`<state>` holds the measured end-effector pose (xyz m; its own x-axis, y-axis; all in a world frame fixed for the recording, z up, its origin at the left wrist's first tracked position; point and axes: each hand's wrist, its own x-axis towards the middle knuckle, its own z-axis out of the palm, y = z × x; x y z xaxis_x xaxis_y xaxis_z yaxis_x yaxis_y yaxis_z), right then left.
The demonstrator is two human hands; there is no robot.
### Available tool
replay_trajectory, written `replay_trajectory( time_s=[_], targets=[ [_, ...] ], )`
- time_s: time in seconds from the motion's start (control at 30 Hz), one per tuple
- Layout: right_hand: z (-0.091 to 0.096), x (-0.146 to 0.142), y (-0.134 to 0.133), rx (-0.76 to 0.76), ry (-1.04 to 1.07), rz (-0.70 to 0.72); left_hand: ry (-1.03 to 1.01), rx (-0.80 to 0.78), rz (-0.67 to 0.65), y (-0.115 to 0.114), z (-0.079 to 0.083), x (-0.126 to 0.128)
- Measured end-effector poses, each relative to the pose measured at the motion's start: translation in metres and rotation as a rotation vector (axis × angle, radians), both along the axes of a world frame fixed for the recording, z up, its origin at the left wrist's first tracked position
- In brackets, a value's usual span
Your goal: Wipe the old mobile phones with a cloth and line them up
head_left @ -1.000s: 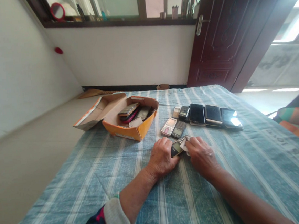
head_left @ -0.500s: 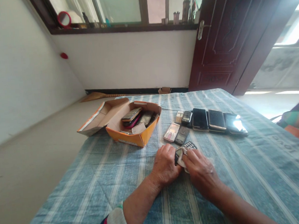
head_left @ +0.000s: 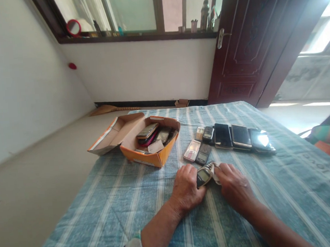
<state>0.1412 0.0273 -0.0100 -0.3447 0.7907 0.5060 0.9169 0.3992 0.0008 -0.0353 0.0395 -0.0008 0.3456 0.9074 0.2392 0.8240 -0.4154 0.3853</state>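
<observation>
A dark keypad mobile phone (head_left: 204, 176) with a small screen is gripped at its near left end by my left hand (head_left: 187, 186). My right hand (head_left: 234, 182) is closed on a white cloth (head_left: 215, 173), which is pressed against the keypad end of that phone. Just beyond lie a white-and-pink keypad phone (head_left: 192, 150) and a dark keypad phone (head_left: 203, 153). Behind these are two smaller keypad phones, a pale one (head_left: 200, 132) and a black one (head_left: 208, 133). The fingertips under the held phone are hidden.
An orange cardboard box (head_left: 145, 158), lid folded open to the left, holds several phones (head_left: 147, 131). Larger touchscreen phones (head_left: 222, 135) lie in a row at the right on the striped blue cloth (head_left: 137, 202). Beyond stand a wall and a dark red door (head_left: 241, 45).
My right hand has slid the cloth rightward from the phone's screen to its keypad end, uncovering the screen. My left hand keeps its hold. The view has tilted slightly.
</observation>
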Motion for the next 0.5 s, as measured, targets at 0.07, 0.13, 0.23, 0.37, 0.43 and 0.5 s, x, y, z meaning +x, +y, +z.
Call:
replay_trajectory(
  time_s=[0.07, 0.13, 0.23, 0.37, 0.43, 0.5],
  targets=[
    [-0.0003, -0.0001, -0.0005, 0.004, -0.021, -0.029, -0.009, 0.0, -0.006, 0.0, -0.0002, -0.0002],
    [-0.0007, -0.0013, -0.0018, -0.007, -0.036, -0.057, -0.014, -0.005, -0.005, 0.0001, -0.0006, -0.0003],
    [-0.0012, -0.004, -0.0041, -0.022, -0.077, -0.094, -0.01, -0.013, 0.004, 0.0003, -0.001, -0.0003],
    [-0.001, -0.0069, -0.0067, -0.03, -0.117, -0.116, -0.007, -0.014, 0.005, 0.0009, -0.0014, -0.0001],
    [-0.0003, -0.008, -0.0077, -0.048, -0.1, -0.111, -0.005, -0.016, 0.004, 0.0013, -0.0016, 0.0],
    [0.0001, -0.0094, -0.0087, -0.063, -0.072, -0.09, -0.005, -0.015, 0.005, 0.0016, -0.0018, 0.0]
  ],
)
